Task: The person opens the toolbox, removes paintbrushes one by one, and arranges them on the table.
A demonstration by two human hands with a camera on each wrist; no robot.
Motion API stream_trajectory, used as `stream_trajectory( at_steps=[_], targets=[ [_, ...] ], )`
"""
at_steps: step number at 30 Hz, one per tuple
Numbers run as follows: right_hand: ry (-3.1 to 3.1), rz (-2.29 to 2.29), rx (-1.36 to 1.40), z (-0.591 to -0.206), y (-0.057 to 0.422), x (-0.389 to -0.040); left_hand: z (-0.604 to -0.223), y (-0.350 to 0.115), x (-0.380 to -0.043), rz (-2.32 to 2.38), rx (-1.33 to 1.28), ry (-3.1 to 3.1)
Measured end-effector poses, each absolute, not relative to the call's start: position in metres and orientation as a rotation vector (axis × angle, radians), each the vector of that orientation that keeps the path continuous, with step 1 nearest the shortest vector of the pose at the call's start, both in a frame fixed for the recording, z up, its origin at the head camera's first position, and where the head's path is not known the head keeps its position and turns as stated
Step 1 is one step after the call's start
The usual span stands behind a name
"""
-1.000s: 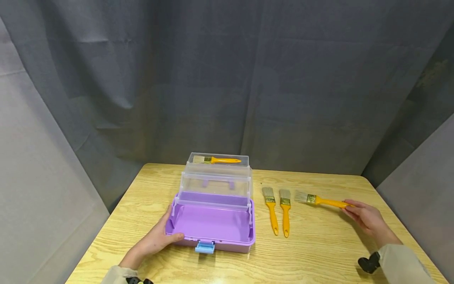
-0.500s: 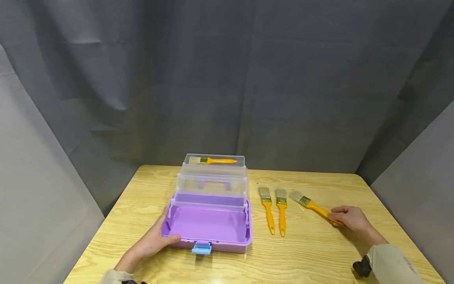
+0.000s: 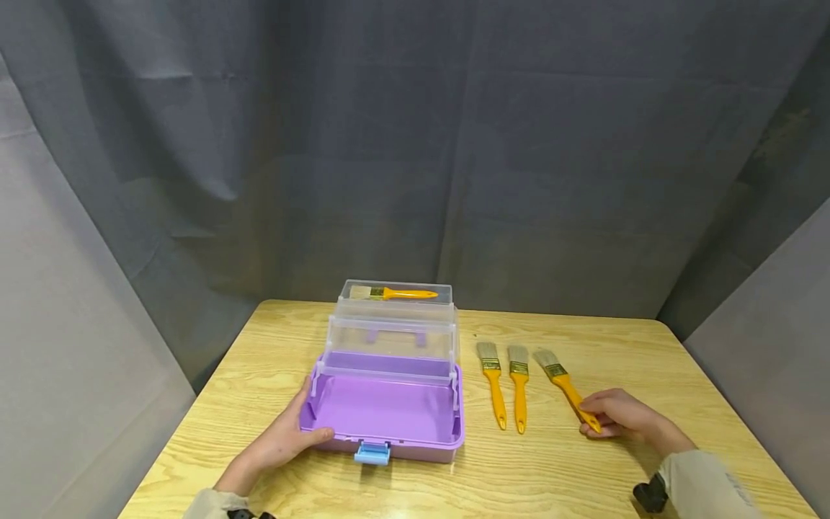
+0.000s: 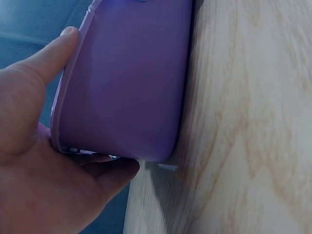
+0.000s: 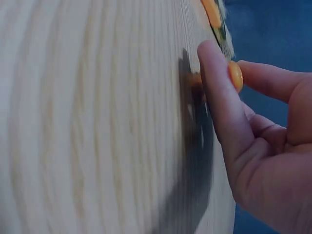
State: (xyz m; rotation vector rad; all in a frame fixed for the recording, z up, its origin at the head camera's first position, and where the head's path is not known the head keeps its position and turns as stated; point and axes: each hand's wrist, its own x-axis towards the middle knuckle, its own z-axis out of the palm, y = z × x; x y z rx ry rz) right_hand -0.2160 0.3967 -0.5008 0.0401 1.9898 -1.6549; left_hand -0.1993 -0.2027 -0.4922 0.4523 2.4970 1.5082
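This looks like a curtained booth, of a studio or lab sort; which kind of building holds it cannot be told. Dark grey cloth (image 3: pixel 369 144) hangs in creased folds behind a wood-grain counter (image 3: pixel 545 476), which carries a purple box (image 3: pixel 389 414) and paintbrushes (image 3: pixel 496 396). Paler grey sheeting (image 3: pixel 71 310) closes in both sides. Small black devices (image 3: pixel 651 494) sit at the person's wrists (image 3: pixel 674 437).

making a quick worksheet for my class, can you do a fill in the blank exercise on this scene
1. The right hand pinches a brush by its ____.
2. The left hand grips the box, whose base is ____ in colour.
3. Between the box and the pinched brush, ____ other brushes lie on the table.
4. The latch at the box's front is ____ in colour.

Missing words: handle; purple; two; blue
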Motion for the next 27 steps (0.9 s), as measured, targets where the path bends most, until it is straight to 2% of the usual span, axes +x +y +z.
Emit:
stream_trajectory(
  at_steps=[12, 27],
  targets=[
    [1.711, -1.792, 0.116, -0.506, 0.37, -0.216, -0.495, -0.203, -0.2, 1.518, 0.481, 2.514],
    [1.694, -1.817, 0.11, -0.51, 0.368, -0.216, -0.496, -0.204, -0.201, 1.545, 0.51, 2.496]
  ],
)
